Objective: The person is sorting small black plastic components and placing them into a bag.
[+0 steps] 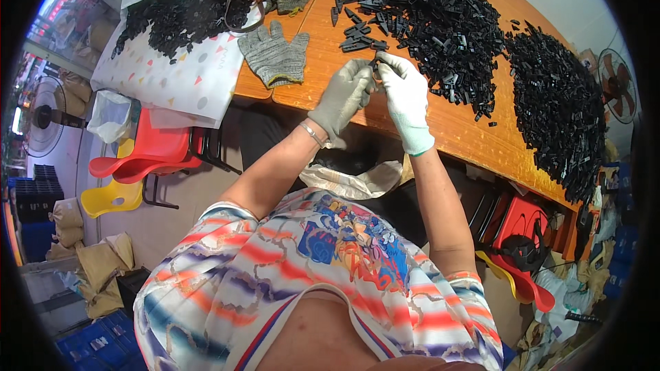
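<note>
Pinching together over the near edge of the orange table [474,130], my left hand [344,96] in its grey glove and my right hand [407,93] in its white one close on a small black plastic piece [375,63]; its shape is hard to make out between the fingers. Just beyond them on the table spreads a large heap of black parts [426,14], with a second heap [560,103] at the table's right end. A spare grey glove [275,55] lies at the left, beside a white dotted bag [182,75] overhanging the table's corner. A red chair [148,154] stands below it.
</note>
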A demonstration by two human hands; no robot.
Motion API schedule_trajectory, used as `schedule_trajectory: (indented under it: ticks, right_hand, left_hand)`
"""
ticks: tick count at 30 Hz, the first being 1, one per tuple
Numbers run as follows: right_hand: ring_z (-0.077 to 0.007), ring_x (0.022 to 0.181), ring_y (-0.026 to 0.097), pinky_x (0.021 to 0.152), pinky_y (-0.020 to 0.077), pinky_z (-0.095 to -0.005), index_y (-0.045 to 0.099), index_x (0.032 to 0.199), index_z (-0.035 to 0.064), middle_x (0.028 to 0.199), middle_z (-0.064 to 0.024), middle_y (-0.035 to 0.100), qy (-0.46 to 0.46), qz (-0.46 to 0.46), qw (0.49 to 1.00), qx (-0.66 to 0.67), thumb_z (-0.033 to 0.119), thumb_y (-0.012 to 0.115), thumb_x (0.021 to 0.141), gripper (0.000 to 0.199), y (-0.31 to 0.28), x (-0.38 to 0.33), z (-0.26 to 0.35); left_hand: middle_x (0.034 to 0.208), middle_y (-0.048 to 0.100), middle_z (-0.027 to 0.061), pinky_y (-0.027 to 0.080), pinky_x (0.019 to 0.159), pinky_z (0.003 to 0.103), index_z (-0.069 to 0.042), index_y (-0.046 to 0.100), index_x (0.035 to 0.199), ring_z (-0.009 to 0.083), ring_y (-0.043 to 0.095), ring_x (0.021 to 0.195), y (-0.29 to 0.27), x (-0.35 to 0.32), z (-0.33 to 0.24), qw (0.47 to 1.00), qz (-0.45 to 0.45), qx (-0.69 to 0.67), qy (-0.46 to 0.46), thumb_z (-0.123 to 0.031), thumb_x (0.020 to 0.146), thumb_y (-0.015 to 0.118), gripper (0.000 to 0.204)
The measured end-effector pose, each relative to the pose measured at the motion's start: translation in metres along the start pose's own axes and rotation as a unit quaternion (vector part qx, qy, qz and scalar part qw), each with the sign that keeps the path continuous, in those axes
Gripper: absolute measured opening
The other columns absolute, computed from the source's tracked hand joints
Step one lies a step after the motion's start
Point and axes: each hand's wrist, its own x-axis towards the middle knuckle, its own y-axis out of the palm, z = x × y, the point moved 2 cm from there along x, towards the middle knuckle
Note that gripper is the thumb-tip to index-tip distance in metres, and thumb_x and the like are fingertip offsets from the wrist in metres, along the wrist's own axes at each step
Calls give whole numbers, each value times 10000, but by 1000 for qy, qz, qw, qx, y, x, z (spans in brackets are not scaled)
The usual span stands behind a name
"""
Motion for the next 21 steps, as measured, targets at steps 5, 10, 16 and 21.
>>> schedule_trajectory:
  ticks: [5, 10, 16, 21]
  right_hand:
    - [-72, 684, 587, 624, 506, -210, 626, 1151, -32, 915, -54, 671, -34, -9, 998, -59, 66, 579, 920, 256, 0, 0, 3]
    - [-71, 688, 591, 636, 504, -211, 630, 1145, -29, 927, -50, 672, -38, -5, 997, -67, 77, 583, 920, 253, -2, 1, -1]
    - [-206, 874, 654, 788, 497, -304, 660, 1069, 39, 955, -117, 689, -2, 7, 991, -134, 184, 607, 880, 244, -4, 3, -3]
    - [-368, 889, 636, 789, 490, -425, 620, 1005, 63, 929, -184, 666, -8, 68, 930, -361, 230, 512, 894, 228, 1, -2, 36]
  left_hand:
    - [760, 534, -10, 312, 440, 165, -60, 515, 1084, 29, 415, 529, 2, -2, -3, 1000, -2, -2, 0, -207, 997, 466, 178]
    - [757, 532, -12, 299, 426, 163, -59, 519, 1091, 25, 405, 517, 2, -1, -1, 1000, 0, 2, 4, -207, 990, 480, 183]
    - [734, 508, -25, 295, 424, 164, -57, 526, 1091, 20, 388, 508, 4, -2, 2, 1000, -11, 1, -1, -214, 984, 495, 192]
    - [761, 519, -16, 368, 524, 191, -19, 560, 1071, 48, 455, 629, 1, 0, 11, 998, -8, 60, 5, -182, 985, 462, 209]
